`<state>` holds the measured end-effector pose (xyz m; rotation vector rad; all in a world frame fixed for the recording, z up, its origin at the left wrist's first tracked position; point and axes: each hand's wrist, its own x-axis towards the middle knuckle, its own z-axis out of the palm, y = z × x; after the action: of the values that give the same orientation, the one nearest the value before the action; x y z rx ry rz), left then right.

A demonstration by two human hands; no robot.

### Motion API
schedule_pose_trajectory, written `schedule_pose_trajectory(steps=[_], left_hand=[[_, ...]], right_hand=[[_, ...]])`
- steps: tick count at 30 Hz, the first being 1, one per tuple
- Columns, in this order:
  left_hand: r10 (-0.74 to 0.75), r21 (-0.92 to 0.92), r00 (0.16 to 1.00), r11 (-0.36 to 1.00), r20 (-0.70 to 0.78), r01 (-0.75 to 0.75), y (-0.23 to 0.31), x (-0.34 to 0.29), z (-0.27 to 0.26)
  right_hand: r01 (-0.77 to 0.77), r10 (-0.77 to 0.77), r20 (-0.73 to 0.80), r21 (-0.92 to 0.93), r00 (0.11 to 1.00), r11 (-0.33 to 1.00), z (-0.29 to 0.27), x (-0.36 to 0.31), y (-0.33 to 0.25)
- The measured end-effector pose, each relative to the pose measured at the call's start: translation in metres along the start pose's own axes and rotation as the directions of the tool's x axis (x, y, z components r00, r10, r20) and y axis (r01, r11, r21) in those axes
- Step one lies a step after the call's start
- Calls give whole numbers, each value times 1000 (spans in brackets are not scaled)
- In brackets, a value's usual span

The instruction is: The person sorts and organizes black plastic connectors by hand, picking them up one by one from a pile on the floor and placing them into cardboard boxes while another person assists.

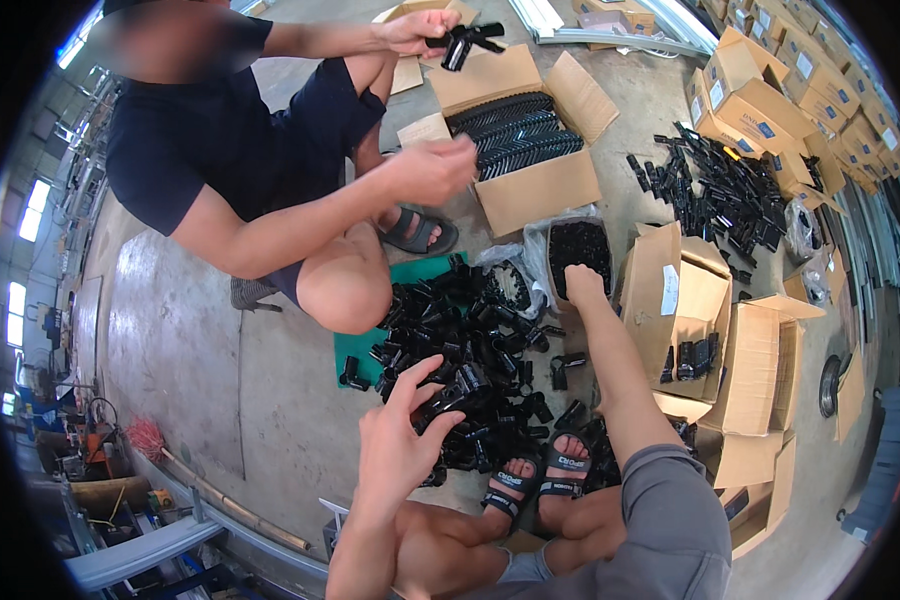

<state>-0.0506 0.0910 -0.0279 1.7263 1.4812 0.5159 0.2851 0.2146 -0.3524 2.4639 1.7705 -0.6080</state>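
My left hand (402, 438) is closed around a black pipe fitting (460, 392), thumb on one side and fingers on the other. Beneath it spreads a heap of similar black fittings (425, 315), partly over a green mat (347, 345). My right arm reaches forward to a plastic-lined box of small black parts (580, 246). At that box's near edge, my right hand (584, 284) is bunched with its fingers pointing down; whatever is between the fingertips is hidden. A small bag of little parts (510, 287) lies left of the box.
Across from me a seated person (200, 150) holds up a branched black fitting (465, 42). Beside them stands an open carton of neatly stacked black fittings (515, 130). More loose black parts (720, 190) lie at right, near open cartons (760, 350). Stacked boxes (820, 70) stand behind.
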Motion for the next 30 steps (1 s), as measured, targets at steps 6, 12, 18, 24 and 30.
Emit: schedule_pose_trajectory(steps=[6, 12, 18, 24, 30], left_hand=[[77, 9, 995, 997, 68, -77, 1, 6, 6], [142, 69, 988, 987, 55, -145, 4, 6, 3], [86, 118, 996, 989, 33, -90, 0, 0, -8], [121, 125, 990, 984, 76, -130, 5, 6, -1], [131, 102, 989, 985, 72, -138, 11, 1, -4]], right_hand=[[-87, 88, -10, 103, 996, 991, 16, 10, 26], [21, -18, -84, 29, 996, 999, 25, 11, 43], [126, -131, -81, -64, 988, 990, 22, 7, 23], [117, -121, -21, -132, 992, 984, 22, 13, 43], [-14, 65, -234, 214, 970, 977, 12, 10, 25]])
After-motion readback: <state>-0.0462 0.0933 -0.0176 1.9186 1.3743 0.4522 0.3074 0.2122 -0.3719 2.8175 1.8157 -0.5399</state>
